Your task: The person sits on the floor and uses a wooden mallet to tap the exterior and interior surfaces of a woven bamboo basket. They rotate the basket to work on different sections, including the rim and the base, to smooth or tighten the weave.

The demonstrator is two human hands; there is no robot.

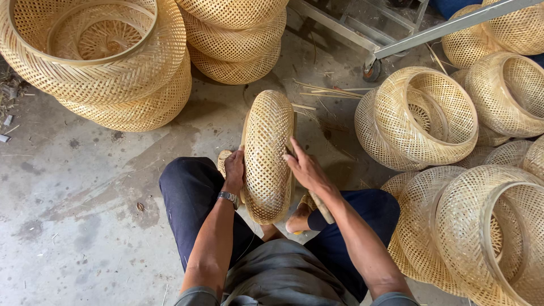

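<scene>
A stack of large woven bamboo baskets (pixel 107 68) stands far left, with bare concrete floor (pixel 79 187) giving open room below it. The left hand (pixel 233 169) presses flat on the near flank of the woven bamboo basket (pixel 267 156), fingers together; the basket stands on edge between the person's knees. It looks light, springy and open-weave, likely crushable at the mesh, so the stiffer rim seems the safer grip. The right hand (pixel 306 169) lies on the other flank, fingers spread. Rightward, piled baskets (pixel 447 164) crowd close beside the knee, leaving little room.
</scene>
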